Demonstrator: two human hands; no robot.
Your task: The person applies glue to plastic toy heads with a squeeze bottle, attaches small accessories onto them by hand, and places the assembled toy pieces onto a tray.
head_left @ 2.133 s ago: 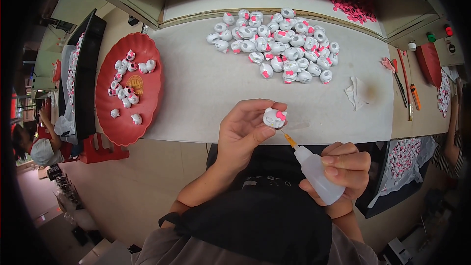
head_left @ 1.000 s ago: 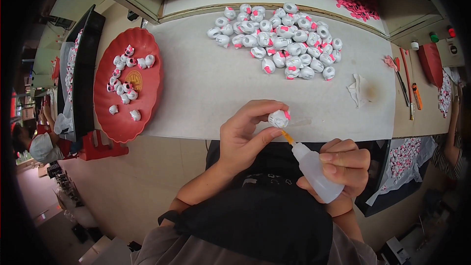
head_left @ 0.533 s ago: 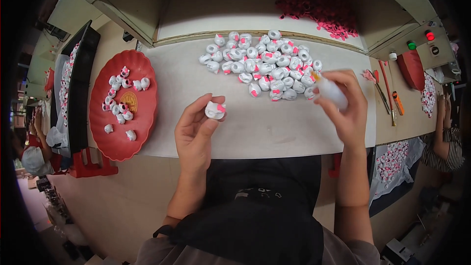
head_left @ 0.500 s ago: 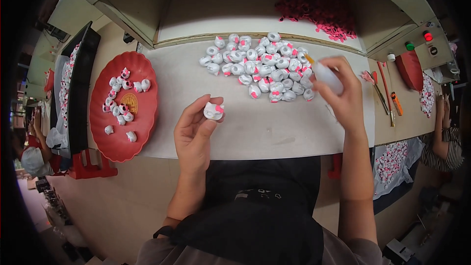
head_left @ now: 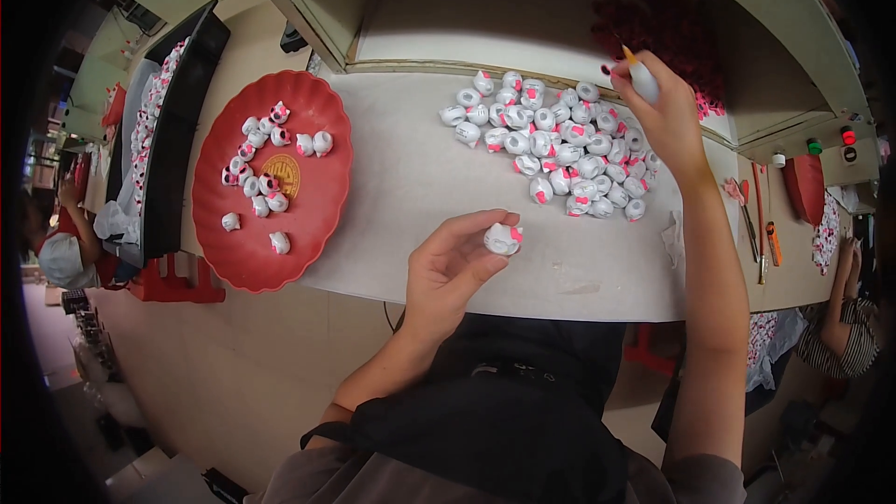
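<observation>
Head view: the left hand (head_left: 448,271) pinches a small white-and-pink figure (head_left: 503,239) in its fingers above the tabletop (head_left: 401,177), near its front edge. The right hand (head_left: 665,117), reached far across, has its fingers closed around a glue bottle (head_left: 642,79) beside the pile (head_left: 551,145) of figures. A red tray (head_left: 313,215) holding more figures lies to the left.

The left hand (head_left: 451,266) pinches a small white-and-pink figure (head_left: 503,239) over the worktop (head_left: 401,177) — the right hand (head_left: 665,117), gripping a glue bottle (head_left: 641,77), reaches beyond the heap of figures (head_left: 560,145)
</observation>
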